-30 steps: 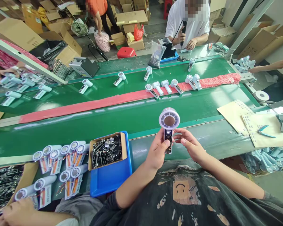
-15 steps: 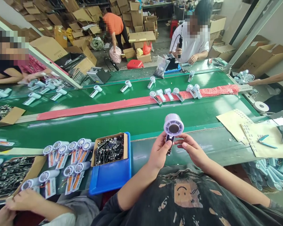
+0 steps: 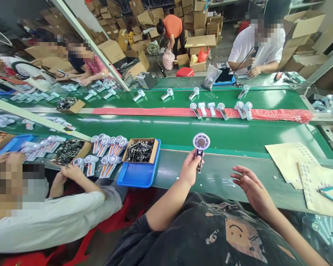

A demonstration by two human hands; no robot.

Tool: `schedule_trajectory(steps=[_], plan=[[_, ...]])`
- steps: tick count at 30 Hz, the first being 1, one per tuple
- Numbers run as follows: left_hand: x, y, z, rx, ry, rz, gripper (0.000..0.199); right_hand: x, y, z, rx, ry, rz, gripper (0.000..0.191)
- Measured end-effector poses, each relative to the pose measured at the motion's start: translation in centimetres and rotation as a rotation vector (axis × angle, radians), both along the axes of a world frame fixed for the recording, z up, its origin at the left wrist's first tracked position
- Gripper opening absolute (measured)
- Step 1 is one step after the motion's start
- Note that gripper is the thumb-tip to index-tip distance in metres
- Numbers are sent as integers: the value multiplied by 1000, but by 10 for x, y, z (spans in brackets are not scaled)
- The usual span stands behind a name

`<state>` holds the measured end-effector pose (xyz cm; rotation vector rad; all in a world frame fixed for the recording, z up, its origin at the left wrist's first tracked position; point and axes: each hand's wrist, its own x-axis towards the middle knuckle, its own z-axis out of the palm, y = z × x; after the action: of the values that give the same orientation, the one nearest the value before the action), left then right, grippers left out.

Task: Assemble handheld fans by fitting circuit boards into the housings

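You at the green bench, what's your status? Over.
Left hand gripping pale fan by its handle, head up. Right hand open, apart from it. Blue-handled tool off right, clear of both hands.

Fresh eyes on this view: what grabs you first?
The handheld fan, upright in the left hand near the centre, the open right hand apart from it. Then the long red strip across the green surface beyond. Left of the hands, a bright blue tray holds a box of dark parts.
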<state>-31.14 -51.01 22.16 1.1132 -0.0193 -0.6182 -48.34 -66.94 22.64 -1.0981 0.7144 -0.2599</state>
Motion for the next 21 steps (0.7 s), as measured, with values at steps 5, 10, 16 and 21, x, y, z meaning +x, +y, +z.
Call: schedule_trajectory(steps=[5, 10, 16, 21], plan=[[-19, -12, -22, 78, 98, 117, 42, -58, -30, -15, 81, 140, -118, 56], [-31, -26, -38, 126, 149, 182, 36, -87, -48, -15, 75, 126, -175, 54], [-29, -40, -44, 160, 151, 204, 25, -121, -66, -21, 56, 99, -218, 54], [-26, -41, -47, 164, 124, 205, 21, -149, -77, -39, 19, 148, -229, 55]])
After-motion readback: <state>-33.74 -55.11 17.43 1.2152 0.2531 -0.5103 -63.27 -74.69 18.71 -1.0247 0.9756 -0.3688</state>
